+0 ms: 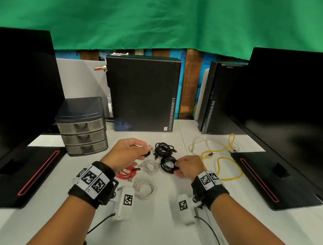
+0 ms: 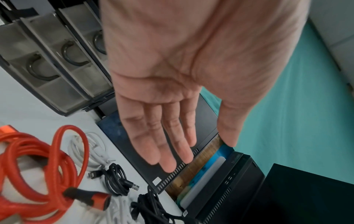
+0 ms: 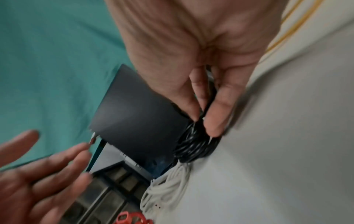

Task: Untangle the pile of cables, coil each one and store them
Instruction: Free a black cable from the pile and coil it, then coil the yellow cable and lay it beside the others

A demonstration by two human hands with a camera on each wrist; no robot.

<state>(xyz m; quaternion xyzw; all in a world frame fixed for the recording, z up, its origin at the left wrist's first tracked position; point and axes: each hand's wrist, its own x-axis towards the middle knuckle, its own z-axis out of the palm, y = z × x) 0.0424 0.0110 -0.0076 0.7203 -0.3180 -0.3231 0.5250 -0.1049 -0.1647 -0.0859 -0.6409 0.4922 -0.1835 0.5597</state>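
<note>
Little writing is readable: the wrist bands are carrying black-and-white square marker codes, and small digits beside them are too blurred to read. A white sticker on the black computer case (image 1: 144, 93) at 12 o'clock is too small to make out, and lettering on the second case (image 1: 209, 100) at 1 o'clock is blurring in the left wrist view.

The right hand (image 1: 188, 166) is pinching a black coiled cable (image 1: 167, 164) between thumb and fingers; the coil is lying on the tabletop (image 1: 160, 223) near centre. The left hand (image 2: 172, 94) is hovering above the cables with its grip released, fingers straight in the wrist view; in the head view a small black cable (image 1: 146, 154) is lying under its fingertips, and contact is unclear.

A red coil (image 1: 126, 173), two white coils (image 1: 150, 165) (image 1: 143, 190) and a loose black bundle (image 1: 164, 148) are lying around centre. An uncoiled yellow cable (image 1: 226, 162) and a cream one (image 1: 199, 142) are sprawling at 2 o'clock. A three-drawer organizer (image 1: 82, 130) is standing at 10 o'clock, drawers closed.

Dark monitors are cropping both edges. A green cloth is hanging behind, over blue and wooden boards.
</note>
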